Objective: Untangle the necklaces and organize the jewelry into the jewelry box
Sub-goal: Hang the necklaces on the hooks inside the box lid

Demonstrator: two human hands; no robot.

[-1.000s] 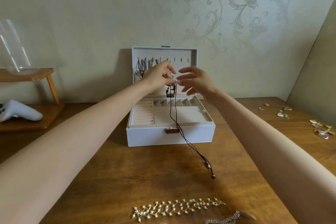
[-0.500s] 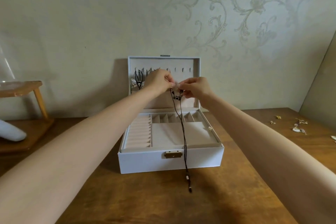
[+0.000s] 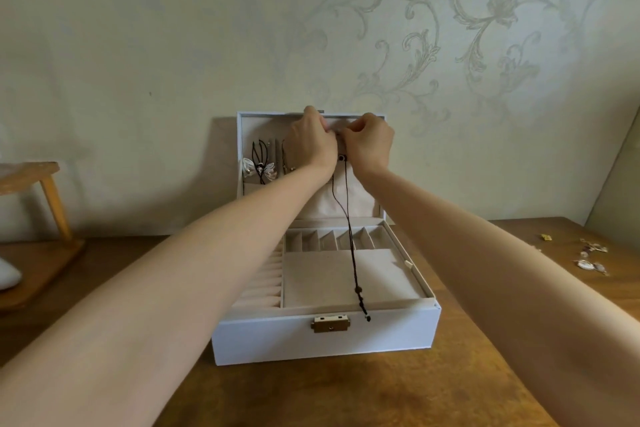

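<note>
Head view, stock as it lies.

- In hand: black cord necklace - top end pinched between left grip and right grip, both clamped on it at the lid hooks; its tail hangs over the jewelry box tray.
- Done: pendant necklace hung at the lid's left.
- Left, I judge: hooking this cord, then the small pieces loose on the surface.
</note>
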